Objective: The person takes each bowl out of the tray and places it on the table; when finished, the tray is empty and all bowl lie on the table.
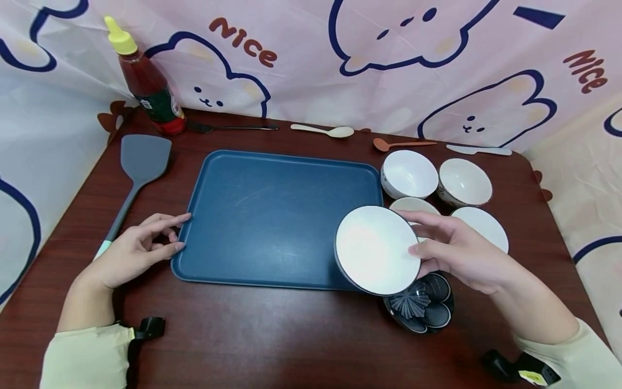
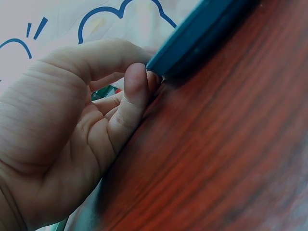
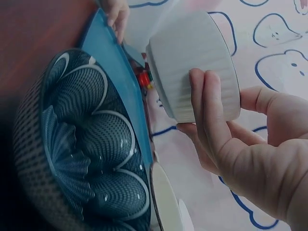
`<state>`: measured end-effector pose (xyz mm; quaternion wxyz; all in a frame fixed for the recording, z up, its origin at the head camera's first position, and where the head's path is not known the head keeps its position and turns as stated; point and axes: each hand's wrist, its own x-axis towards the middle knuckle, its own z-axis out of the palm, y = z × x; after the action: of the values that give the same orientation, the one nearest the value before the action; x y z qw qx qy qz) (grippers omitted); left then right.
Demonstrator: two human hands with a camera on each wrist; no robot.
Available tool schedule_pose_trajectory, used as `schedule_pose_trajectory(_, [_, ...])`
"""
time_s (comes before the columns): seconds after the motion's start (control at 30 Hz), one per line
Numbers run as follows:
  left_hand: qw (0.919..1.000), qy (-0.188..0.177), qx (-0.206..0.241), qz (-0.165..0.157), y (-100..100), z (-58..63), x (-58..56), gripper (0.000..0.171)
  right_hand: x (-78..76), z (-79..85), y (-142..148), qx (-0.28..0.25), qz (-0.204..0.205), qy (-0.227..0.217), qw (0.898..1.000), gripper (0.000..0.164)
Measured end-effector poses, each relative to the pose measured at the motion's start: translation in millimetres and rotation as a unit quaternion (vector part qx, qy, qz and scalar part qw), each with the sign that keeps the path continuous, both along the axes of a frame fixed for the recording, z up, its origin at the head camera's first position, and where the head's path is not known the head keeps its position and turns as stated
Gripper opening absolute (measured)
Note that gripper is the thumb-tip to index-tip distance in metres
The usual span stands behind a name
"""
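My right hand [image 1: 454, 246] grips a white bowl [image 1: 378, 249] with a thin dark rim, held over the front right corner of the blue tray [image 1: 272, 216]. The thumb lies over its rim, while the other fingers press its ribbed outer wall [image 3: 187, 72] in the right wrist view. At the tray's left edge, my left hand [image 1: 138, 248] rests its index fingertip and thumb against the rim. Beneath the held bowl, partly hidden by it, sits a dark patterned bowl [image 1: 432, 310] with petal shapes. Several more white bowls, including one [image 1: 409, 174] at the back, stand right of the tray.
A grey spatula [image 1: 144, 159] and a red sauce bottle [image 1: 150, 89] are at the left. Along the back lie a dark fork [image 1: 238, 128], a cream spoon [image 1: 335, 131], a brown spoon [image 1: 384, 145] and a white knife [image 1: 478, 150]. A printed curtain [image 1: 301, 59] hangs behind the table.
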<state>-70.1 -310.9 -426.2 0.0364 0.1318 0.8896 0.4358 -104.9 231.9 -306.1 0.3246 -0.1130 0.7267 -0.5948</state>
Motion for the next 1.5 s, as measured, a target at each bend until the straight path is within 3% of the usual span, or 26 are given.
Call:
schedule_pose_trajectory(0.2, [0.9996, 0.017, 0.007, -0.024, -1.4, -2.3, -0.4, 0.054, 8.0, -2.6, 29.6, -0.006, 0.003, 0.019, 1.0, 0.057])
schedule_pose_trajectory(0.5, [0.9997, 0.012, 0.001, -0.019, -3.2, -3.0, 1.2, 0.054, 21.0, -13.1, 70.3, -0.022, 0.001, 0.012, 1.0, 0.059])
schedule_pose_trajectory(0.73, [0.9997, 0.011, 0.004, -0.021, -2.4, -4.1, 2.0, 0.055, 32.7, -20.7, 100.1, -0.029, 0.009, 0.031, 0.999, 0.065])
schedule_pose_trajectory(1.07, [0.9999, 0.0, -0.001, -0.012, -1.4, -0.1, -0.1, 0.054, 43.1, -33.8, 157.8, -0.008, -0.031, 0.07, 0.997, 0.07])
schedule_pose_trajectory(1.2, [0.9999, -0.003, -0.001, -0.013, -1.0, 1.1, -0.2, 0.054, 46.3, -40.9, 177.8, -0.04, -0.032, 0.092, 0.994, 0.074])
schedule_pose_trajectory(1.37, [0.9999, -0.002, -0.001, -0.013, -0.4, 1.5, -0.8, 0.053, 47.3, -48.7, 194.8, -0.146, 0.006, 0.096, 0.985, 0.081])
schedule_pose_trajectory(1.5, [0.9999, 0.0, -0.005, -0.01, -1.0, 1.2, -0.4, 0.053, 48.1, -52.0, 204.3, -0.142, 0.013, 0.09, 0.986, 0.083])
